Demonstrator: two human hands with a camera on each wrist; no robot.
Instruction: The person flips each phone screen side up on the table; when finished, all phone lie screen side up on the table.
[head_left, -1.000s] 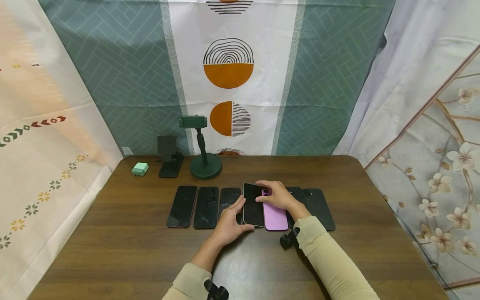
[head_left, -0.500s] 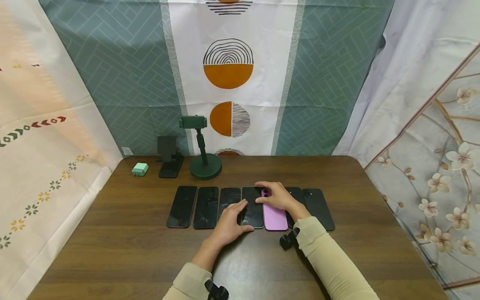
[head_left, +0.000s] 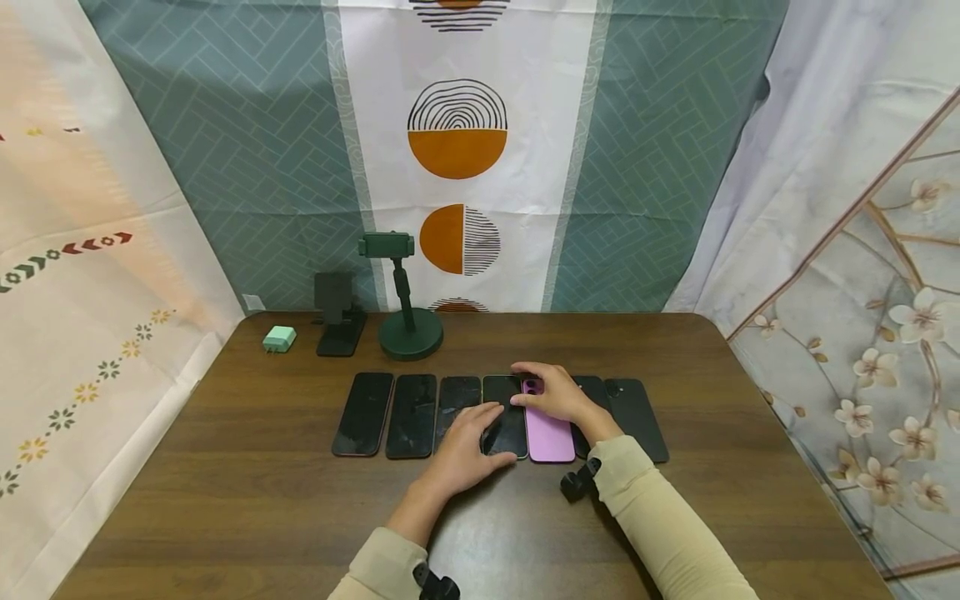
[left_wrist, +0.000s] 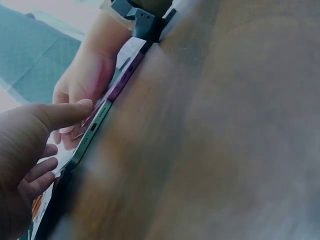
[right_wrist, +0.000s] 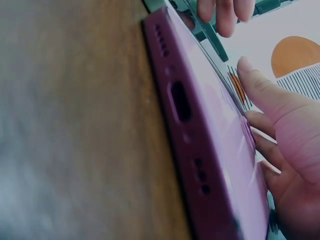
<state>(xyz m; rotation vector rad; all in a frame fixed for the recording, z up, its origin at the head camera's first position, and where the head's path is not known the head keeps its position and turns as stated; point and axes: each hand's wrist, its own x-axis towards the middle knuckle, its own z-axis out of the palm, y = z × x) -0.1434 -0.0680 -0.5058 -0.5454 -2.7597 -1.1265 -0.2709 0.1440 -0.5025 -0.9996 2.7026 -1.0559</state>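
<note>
A row of several phones lies on the brown table (head_left: 300, 525). In the head view my left hand (head_left: 463, 448) is over a dark-screened phone (head_left: 507, 440), its thumb near the phone's front edge and its fingers spread loosely. That phone shows a pale green edge with a charging port in the left wrist view. Right beside it lies a pink phone (head_left: 551, 440), back up. My right hand (head_left: 557, 397) is over the pink phone's far end, fingers reaching toward the dark phone's top. The right wrist view shows its thumb extended above the pink back (right_wrist: 227, 145).
Left of the hands lie three dark phones, the outermost one (head_left: 363, 415) at the row's end. Two more, including a black phone (head_left: 637, 421), lie at right. Behind stand a green phone holder (head_left: 411, 333), a black stand (head_left: 341, 333) and a mint charger (head_left: 280, 338).
The dark phone between my hands was slightly raised a second ago and now lies flat in the row. My left hand has loosened and shifted a little right; my right hand has hardly moved.
</note>
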